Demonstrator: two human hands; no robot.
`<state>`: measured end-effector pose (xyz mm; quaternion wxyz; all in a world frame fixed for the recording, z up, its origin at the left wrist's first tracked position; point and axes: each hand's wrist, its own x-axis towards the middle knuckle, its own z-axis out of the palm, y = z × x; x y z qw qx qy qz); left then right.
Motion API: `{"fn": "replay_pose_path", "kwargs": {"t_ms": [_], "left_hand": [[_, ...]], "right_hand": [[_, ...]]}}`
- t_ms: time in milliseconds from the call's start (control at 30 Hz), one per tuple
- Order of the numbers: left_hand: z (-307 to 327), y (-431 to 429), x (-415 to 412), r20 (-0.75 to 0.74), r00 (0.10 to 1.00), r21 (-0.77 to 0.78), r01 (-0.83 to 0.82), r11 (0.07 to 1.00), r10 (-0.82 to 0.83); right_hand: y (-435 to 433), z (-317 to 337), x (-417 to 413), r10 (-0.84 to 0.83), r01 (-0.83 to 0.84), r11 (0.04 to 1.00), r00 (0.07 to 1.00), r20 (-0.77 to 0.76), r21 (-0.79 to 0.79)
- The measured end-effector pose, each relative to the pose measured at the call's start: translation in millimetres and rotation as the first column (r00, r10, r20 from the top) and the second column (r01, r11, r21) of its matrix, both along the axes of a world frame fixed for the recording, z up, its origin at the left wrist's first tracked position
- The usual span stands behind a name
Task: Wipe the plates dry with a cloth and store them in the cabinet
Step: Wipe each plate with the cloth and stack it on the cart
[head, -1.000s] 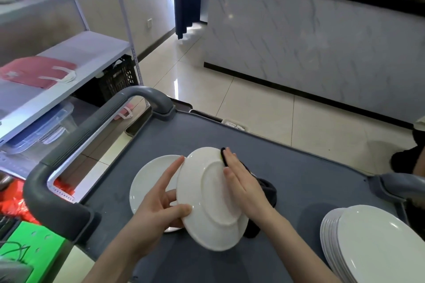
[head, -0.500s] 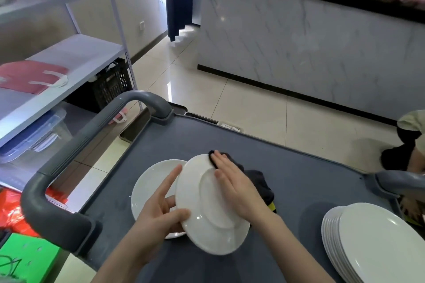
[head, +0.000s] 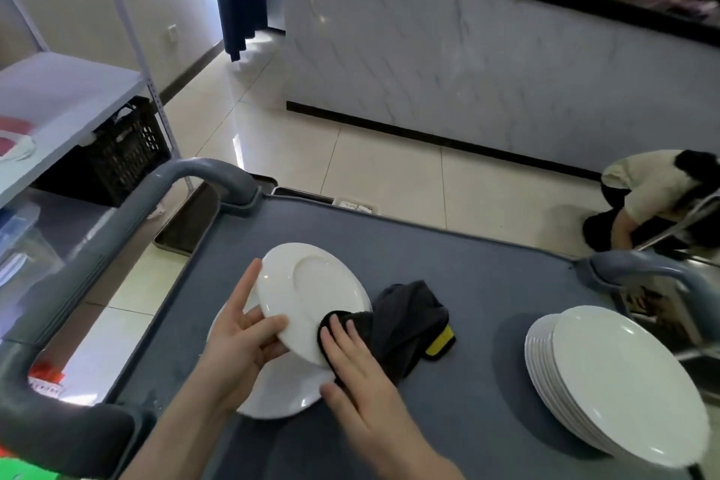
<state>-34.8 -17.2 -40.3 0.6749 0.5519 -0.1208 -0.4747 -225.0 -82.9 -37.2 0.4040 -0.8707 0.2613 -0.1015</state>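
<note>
Over the grey cart [head: 487, 284], the left hand [head: 241, 339] grips a tilted plate [head: 311, 292] while the right hand [head: 358, 366], flat-fingered, presses the cloth [head: 405, 320] on its underside: mid-wipe, likely flipping next.

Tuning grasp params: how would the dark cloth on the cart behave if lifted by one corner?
Likely floppy: the dark cloth lies in bunched folds and bends over the rim of the held plate under the right hand. Probably light and grippy: the fabric looks thin and matte.

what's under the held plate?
A second white plate lying on the grey cart; only its near rim shows. The held plate and left hand cover the rest.
</note>
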Motion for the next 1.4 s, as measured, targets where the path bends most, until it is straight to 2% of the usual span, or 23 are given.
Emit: {"fn": "replay_pose_path", "kwargs": {"t_ms": [233, 300, 433, 533, 600, 667, 767, 967, 1067, 1100, 1167, 1267, 1333, 1400], "left_hand": [[3, -9, 8, -0.036, 0.999, 0.003, 0.007, 1.000, -0.007], [6, -11, 11, -0.041, 0.999, 0.001, 0.006, 1.000, -0.006], [16, -16, 12, -0.075, 0.997, -0.019, 0.024, 1.000, -0.026], [24, -24, 3, -0.127, 0.989, -0.035, 0.067, 0.997, -0.071], [29, -32, -5, -0.172, 0.978, -0.052, 0.107, 0.993, -0.115], [35, -41, -15, -0.225, 0.962, -0.067, 0.144, 0.987, -0.155], [42, -58, -33, -0.254, 0.944, -0.059, 0.200, 0.978, -0.209], [66, -97, -77, -0.222, 0.925, -0.028, 0.310, 0.950, -0.309], [74, -117, -101, -0.151, 0.893, 0.031, 0.432, 0.901, -0.423], [76, -123, -109, -0.105, 0.879, 0.050, 0.471, 0.881, -0.464], [77, -134, -122, 0.077, 0.828, 0.105, 0.547, 0.830, -0.556], [75, -148, -143, 0.415, 0.663, 0.234, 0.584, 0.777, -0.623], [69, -159, -158, 0.624, 0.491, 0.347, 0.523, 0.778, -0.608], [60, -169, -172, 0.715, 0.368, 0.402, 0.479, 0.780, -0.595]], "right_hand": [[-9, 9, -9, 0.075, -0.107, 0.952, 0.990, -0.121, -0.287], [-16, 3, -24, 0.033, -0.070, 0.965, 0.989, -0.147, -0.252], [-32, -4, -51, -0.162, 0.134, 0.979, 0.971, -0.177, -0.156], [-37, 1, -60, -0.307, 0.283, 0.938, 0.946, -0.101, -0.203], [-37, 6, -65, -0.375, 0.341, 0.885, 0.925, -0.052, -0.317], [-37, 11, -73, -0.425, 0.408, 0.803, 0.903, 0.063, -0.435], [-43, 20, -88, -0.501, 0.550, 0.690, 0.832, 0.238, -0.470], [-59, 55, -127, -0.591, 0.678, 0.517, 0.724, 0.355, -0.522], [-71, 73, -152, -0.682, 0.732, 0.395, 0.639, 0.357, -0.555], [-75, 77, -163, -0.714, 0.750, 0.389, 0.612, 0.339, -0.535], [-81, 80, -185, -0.759, 0.791, 0.439, 0.580, 0.297, -0.425], [-86, 80, -214, -0.791, 0.837, 0.476, 0.542, 0.284, -0.271], [-89, 79, -230, -0.811, 0.854, 0.477, 0.518, 0.273, -0.206], [-93, 77, -245, -0.835, 0.872, 0.468, 0.489, 0.253, -0.141]]}}
